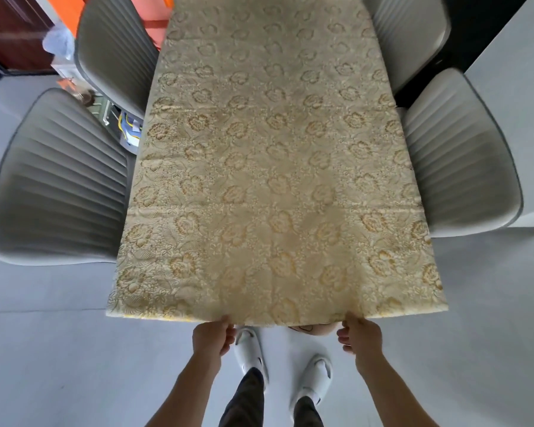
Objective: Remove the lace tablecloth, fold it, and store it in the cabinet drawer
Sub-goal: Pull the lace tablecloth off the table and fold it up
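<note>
Covering the table from its near end to the top of the frame, the tablecloth (272, 167) lies flat and spread, its gold flower pattern facing up, and its near hem runs across the lower middle of the picture. Both hands meet that hem: the left hand (211, 337) at lower centre-left and the right hand (363, 337) at lower centre-right, each grip narrow, fingers curled at the cloth's edge and seemingly pinching it. Taking the hem at two spaced points likely keeps the edge straight, so the cloth can be lifted or drawn off evenly and folded square.

Four grey ribbed chairs (59, 180) stand tucked close against the long sides, two at the left of the frame and two at the right, near the cloth's side edges, where they could catch it as it comes away.

Fingertips under the hem are hidden, so how much cloth each hand holds is unclear. A rounded tan shape shows just below the hem between the hands; I cannot tell what it is. No cabinet or drawer appears. Clutter at upper left is too blurred to name.
</note>
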